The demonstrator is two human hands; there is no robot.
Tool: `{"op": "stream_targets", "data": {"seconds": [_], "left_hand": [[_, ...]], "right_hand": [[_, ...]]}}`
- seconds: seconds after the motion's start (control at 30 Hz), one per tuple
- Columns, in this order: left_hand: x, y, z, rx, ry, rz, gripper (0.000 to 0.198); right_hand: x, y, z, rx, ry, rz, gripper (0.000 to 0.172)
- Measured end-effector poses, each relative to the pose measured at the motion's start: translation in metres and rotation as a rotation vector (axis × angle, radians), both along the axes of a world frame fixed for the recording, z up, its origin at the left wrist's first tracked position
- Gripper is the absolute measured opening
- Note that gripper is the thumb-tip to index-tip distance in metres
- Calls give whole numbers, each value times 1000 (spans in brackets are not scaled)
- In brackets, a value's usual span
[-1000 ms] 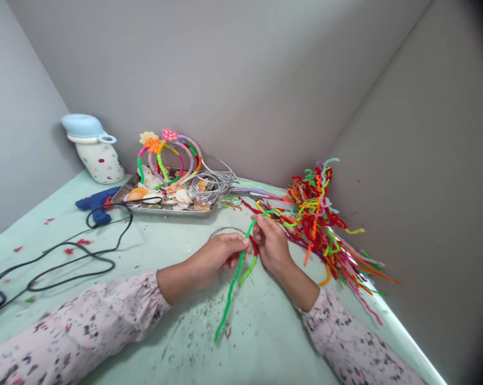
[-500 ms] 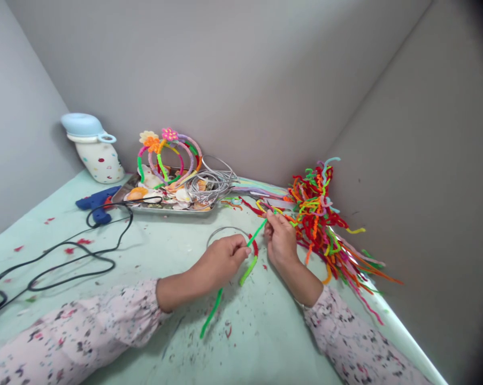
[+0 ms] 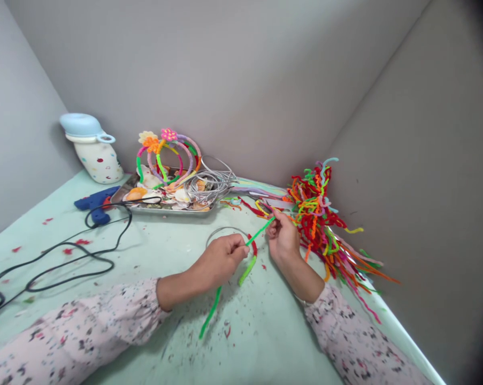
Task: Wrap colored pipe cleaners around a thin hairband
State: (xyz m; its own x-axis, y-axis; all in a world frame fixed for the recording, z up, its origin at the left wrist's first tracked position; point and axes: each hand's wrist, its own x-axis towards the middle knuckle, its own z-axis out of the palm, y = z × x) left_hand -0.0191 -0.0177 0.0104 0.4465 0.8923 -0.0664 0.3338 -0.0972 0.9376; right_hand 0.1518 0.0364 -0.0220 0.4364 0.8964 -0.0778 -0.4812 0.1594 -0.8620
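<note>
My left hand [image 3: 224, 260] is closed in a pinch on a bright green pipe cleaner [image 3: 260, 231]. A green length hangs out below that hand toward the table; its path through the palm is hidden. My right hand [image 3: 283, 238], fingers closed, pinches the pipe cleaner's upper end, so the stretch between both hands is straight and slanted. Beneath and just behind my left hand lies a thin grey wire headband [image 3: 225, 229] on the table. One side of it is wrapped in red, then lime green [image 3: 247, 271] at its end.
A metal tray [image 3: 173, 212] holds shells, coiled grey wire headbands [image 3: 213, 182] and finished colourful headbands [image 3: 169, 155]. Left of it are a blue glue gun [image 3: 97, 203], its black cord [image 3: 113, 262] and a white bottle [image 3: 99, 160]. Tangled pipe cleaners [image 3: 315, 206] lie at right.
My right hand has shifted slightly right and down, and the green stretch between my hands looks a little longer. My left hand has hardly moved.
</note>
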Motion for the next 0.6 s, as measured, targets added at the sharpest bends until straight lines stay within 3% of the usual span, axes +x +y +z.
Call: {"op": "stream_targets", "data": {"seconds": [0.3,0.6], "left_hand": [[1,-3,-3,3,6,-22,24],[2,-2,-1,-4,-14,-4,24]], "right_hand": [[2,2,5,-23,51,-70,21],[2,3,2,-25,-45,-150,19]]}}
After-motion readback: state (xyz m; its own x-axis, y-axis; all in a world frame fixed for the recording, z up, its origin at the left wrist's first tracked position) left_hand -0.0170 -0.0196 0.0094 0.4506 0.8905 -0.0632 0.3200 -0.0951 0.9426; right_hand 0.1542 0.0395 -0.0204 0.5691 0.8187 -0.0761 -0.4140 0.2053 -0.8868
